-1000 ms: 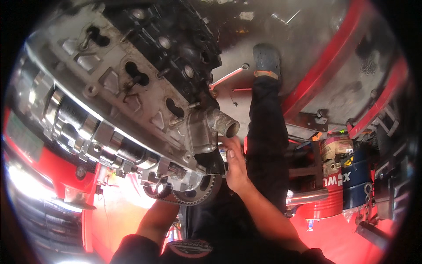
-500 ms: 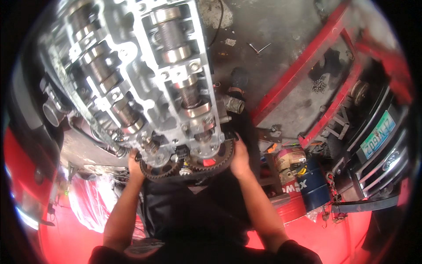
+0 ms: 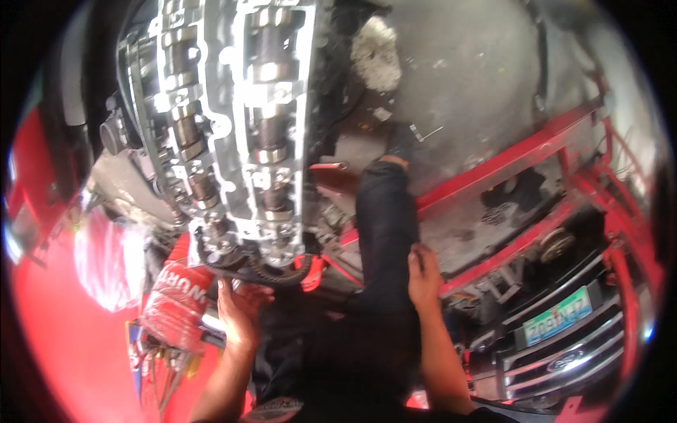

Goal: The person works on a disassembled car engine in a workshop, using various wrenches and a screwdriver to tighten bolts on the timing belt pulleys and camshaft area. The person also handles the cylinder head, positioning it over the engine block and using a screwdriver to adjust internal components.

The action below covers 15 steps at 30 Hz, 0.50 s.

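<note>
The left hand (image 3: 238, 310) reaches up with bent fingers to the near end of the engine cylinder head (image 3: 233, 134), touching the toothed sprockets (image 3: 264, 266) with the timing chain; I cannot tell if it really grips them. The right hand (image 3: 423, 275) rests loosely, holding nothing, on the person's dark trouser leg (image 3: 384, 225), to the right of the engine. The two camshafts (image 3: 271, 113) lie exposed, running far from the sprockets. I judge the work is at the sprocket end; the next move calls for a firm two-handed hold there.
</note>
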Each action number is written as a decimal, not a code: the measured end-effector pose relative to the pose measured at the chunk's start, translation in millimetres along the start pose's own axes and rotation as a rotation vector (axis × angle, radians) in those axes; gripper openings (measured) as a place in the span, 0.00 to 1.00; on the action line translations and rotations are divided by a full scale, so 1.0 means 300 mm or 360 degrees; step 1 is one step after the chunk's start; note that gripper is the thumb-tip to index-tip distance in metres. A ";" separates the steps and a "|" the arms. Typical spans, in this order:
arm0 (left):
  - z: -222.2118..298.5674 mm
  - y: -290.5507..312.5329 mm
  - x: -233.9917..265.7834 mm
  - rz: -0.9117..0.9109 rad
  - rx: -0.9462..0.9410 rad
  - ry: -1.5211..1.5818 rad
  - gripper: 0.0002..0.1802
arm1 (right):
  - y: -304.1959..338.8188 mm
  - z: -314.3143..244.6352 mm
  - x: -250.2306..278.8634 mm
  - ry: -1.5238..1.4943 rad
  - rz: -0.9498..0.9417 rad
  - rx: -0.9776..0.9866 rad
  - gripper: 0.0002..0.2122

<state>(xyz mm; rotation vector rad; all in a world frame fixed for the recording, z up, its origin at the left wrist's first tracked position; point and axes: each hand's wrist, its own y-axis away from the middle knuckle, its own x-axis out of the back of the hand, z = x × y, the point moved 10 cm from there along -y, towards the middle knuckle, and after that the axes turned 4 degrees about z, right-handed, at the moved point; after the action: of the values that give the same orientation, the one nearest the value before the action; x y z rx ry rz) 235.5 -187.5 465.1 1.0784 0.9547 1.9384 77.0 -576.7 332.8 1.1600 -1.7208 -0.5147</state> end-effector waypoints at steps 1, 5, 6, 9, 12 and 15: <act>-0.031 0.019 -0.010 0.0103 -0.0031 -0.0016 0.32 | 0.010 0.045 0.044 0.0249 -0.0102 0.0008 0.14; -0.124 0.026 -0.029 0.0440 -0.0230 0.0130 0.46 | 0.013 0.318 0.193 0.0597 -0.0306 -0.0238 0.17; -0.125 0.022 -0.029 0.0487 -0.0355 0.0207 0.46 | -0.002 0.301 0.213 0.0611 -0.0350 -0.0297 0.17; -0.134 0.033 -0.057 0.0647 -0.0223 -0.0113 0.42 | -0.096 0.082 0.312 0.0720 -0.0318 -0.0067 0.14; -0.206 -0.006 -0.034 0.0908 -0.0512 -0.0551 0.37 | -0.212 -0.245 0.399 0.0547 -0.0090 0.0277 0.13; -0.119 0.041 -0.116 0.0804 -0.0498 -0.0411 0.39 | -0.273 -0.743 0.463 0.0285 0.0155 0.0767 0.15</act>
<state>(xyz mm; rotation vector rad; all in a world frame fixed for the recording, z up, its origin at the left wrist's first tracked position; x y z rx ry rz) 214.8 -231.8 449.6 1.4287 0.2338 2.1738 299.6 -700.2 437.2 1.3983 -1.7821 0.0736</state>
